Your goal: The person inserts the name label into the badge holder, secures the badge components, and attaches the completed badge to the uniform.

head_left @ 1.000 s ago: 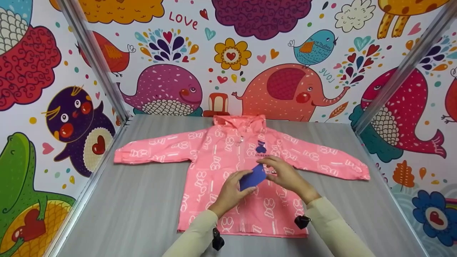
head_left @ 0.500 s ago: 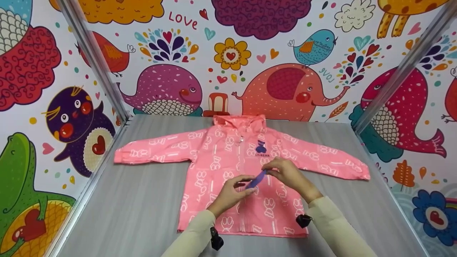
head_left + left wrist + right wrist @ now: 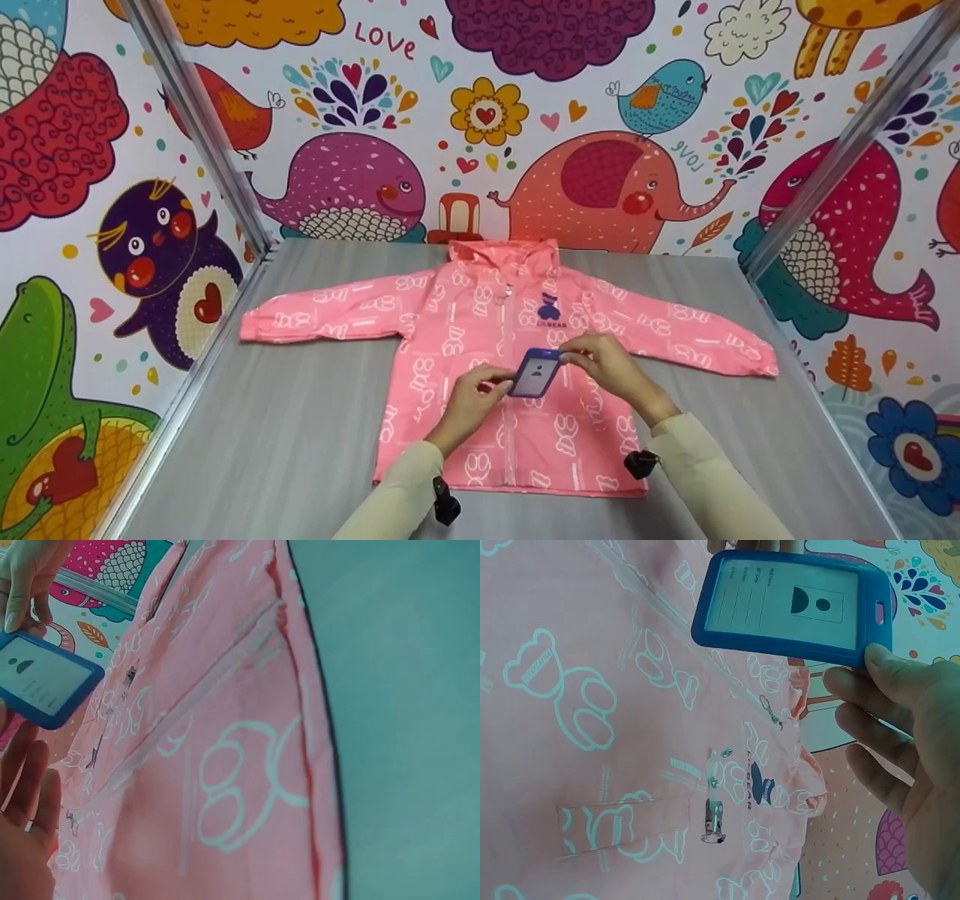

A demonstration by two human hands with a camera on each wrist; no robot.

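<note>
A blue-framed ID badge holder (image 3: 536, 373) is held up above a pink jacket (image 3: 450, 420). Its front, with a grey person icon and several printed lines, shows in the head view and in the right wrist view. My right hand (image 3: 611, 367) pinches the slotted end between thumb and forefinger. At the opposite end, my left hand (image 3: 471, 401) pinches the edge of the holder. A badge clip (image 3: 714, 821), metal with a clear strap and snaps, lies on the jacket near the dark bear logo (image 3: 761, 784).
The jacket lies face up, zipped, sleeves spread, on a grey wood-grain table (image 3: 300, 420). Its hood (image 3: 502, 259) is at the far edge. Cartoon-printed walls (image 3: 487, 45) with metal corner posts (image 3: 199, 127) enclose the back and sides.
The badge holder has turned over from its plain blue back, through edge-on, to its card front. The left hand has shifted slightly left to the holder's edge. The jacket stays in place.
</note>
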